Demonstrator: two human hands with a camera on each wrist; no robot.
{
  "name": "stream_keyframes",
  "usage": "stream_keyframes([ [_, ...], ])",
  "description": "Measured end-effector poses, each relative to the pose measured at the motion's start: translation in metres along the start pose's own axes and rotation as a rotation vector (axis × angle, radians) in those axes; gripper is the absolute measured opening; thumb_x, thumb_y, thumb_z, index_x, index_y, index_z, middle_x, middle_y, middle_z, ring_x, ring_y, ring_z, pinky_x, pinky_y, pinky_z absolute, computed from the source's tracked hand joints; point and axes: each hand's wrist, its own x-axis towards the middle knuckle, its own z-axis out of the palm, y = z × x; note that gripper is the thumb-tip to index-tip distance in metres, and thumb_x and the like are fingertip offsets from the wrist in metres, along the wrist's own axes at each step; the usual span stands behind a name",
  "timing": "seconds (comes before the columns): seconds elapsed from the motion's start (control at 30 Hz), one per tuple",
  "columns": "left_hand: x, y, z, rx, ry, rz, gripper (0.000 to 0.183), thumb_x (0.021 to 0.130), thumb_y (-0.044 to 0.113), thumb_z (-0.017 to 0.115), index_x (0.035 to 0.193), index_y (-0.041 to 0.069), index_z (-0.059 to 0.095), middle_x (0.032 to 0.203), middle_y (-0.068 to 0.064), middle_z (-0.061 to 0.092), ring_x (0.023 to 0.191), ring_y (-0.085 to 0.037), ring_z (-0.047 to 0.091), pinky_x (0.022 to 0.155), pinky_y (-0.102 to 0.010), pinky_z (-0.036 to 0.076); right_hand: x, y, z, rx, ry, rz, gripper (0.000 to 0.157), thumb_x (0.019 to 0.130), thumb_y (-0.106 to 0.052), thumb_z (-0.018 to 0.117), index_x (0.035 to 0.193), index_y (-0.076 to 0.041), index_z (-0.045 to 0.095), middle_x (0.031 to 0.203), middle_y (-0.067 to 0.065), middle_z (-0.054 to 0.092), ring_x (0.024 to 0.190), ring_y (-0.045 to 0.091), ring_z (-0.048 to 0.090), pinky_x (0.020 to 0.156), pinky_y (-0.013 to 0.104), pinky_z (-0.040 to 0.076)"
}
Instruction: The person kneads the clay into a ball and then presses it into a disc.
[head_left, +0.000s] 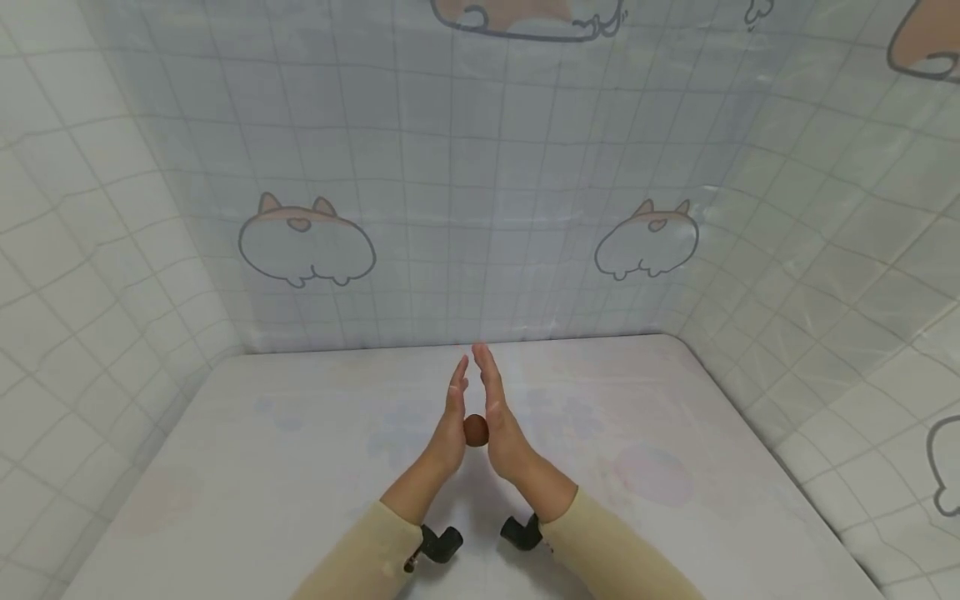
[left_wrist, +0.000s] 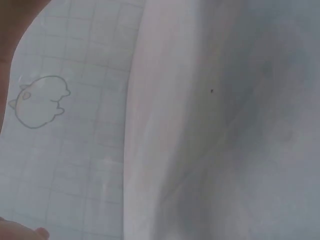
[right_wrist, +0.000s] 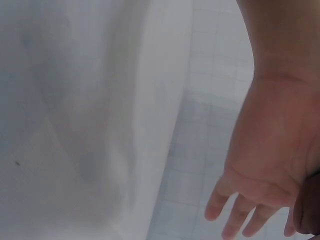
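A small brown ball [head_left: 476, 431] sits between the facing palms of the two hands. My left hand [head_left: 452, 429] presses it from the left with the palm, fingers extended forward. From the other side my right hand [head_left: 504, 425] bears on it, its fingers likewise straight and pointing at the back wall. The fingertips stand slightly apart. In the right wrist view, a bare palm with extended fingers shows beside part of the brown ball [right_wrist: 307, 207] at the right edge. Only pieces of a hand appear at the left edge of the left wrist view.
A pale table [head_left: 300, 467] with faint coloured patches lies under the hands. Grid-patterned wall sheeting [head_left: 487, 208] with cartoon animal drawings surrounds its back and sides. Black wrist cameras [head_left: 442, 546] poke out beside the light yellow sleeves [head_left: 367, 554].
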Motion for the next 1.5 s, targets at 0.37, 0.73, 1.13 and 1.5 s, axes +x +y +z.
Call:
stream_keyframes([
  [0.37,-0.008,0.002,0.007,0.039,-0.055,0.021,0.069,0.103,0.060,-0.001,0.162,0.024,-0.001,0.168,-0.004,-0.003,0.152,-0.037,0.003,0.108,-0.077,0.005,0.011,0.011,-0.011,-0.017,0.061,0.069,0.084,0.099,-0.071,0.008,0.161,-0.016,-0.005,0.168,0.010,0.004,0.153,0.026,0.005,0.114,0.067,0.007],
  [0.73,-0.010,0.020,0.006,-0.131,-0.106,0.143,0.081,0.100,0.066,-0.001,0.161,0.014,-0.005,0.167,-0.007,-0.007,0.151,-0.039,0.003,0.114,-0.067,0.001,0.013,0.025,-0.014,0.026,0.057,0.170,0.087,0.096,-0.077,0.013,0.162,-0.022,-0.004,0.168,-0.001,0.003,0.153,0.023,0.004,0.113,0.069,0.008],
  [1.13,-0.006,0.029,0.001,-0.147,-0.073,0.245,0.087,0.097,0.072,0.003,0.161,0.014,-0.004,0.167,-0.005,-0.005,0.152,-0.033,0.002,0.116,-0.061,0.000,-0.001,0.026,-0.003,-0.009,-0.035,0.174,0.087,0.096,-0.076,0.008,0.162,-0.020,-0.005,0.168,0.004,-0.004,0.153,0.027,-0.001,0.113,0.071,0.006],
  [1.5,-0.003,0.020,-0.002,-0.066,0.036,0.144,0.087,0.094,0.077,0.003,0.162,0.023,0.002,0.167,-0.007,0.005,0.152,-0.034,0.005,0.111,-0.072,0.000,-0.010,0.010,0.009,-0.024,-0.070,0.030,0.083,0.101,-0.067,0.003,0.161,-0.009,-0.004,0.168,0.008,-0.002,0.153,0.029,0.000,0.116,0.065,0.007],
])
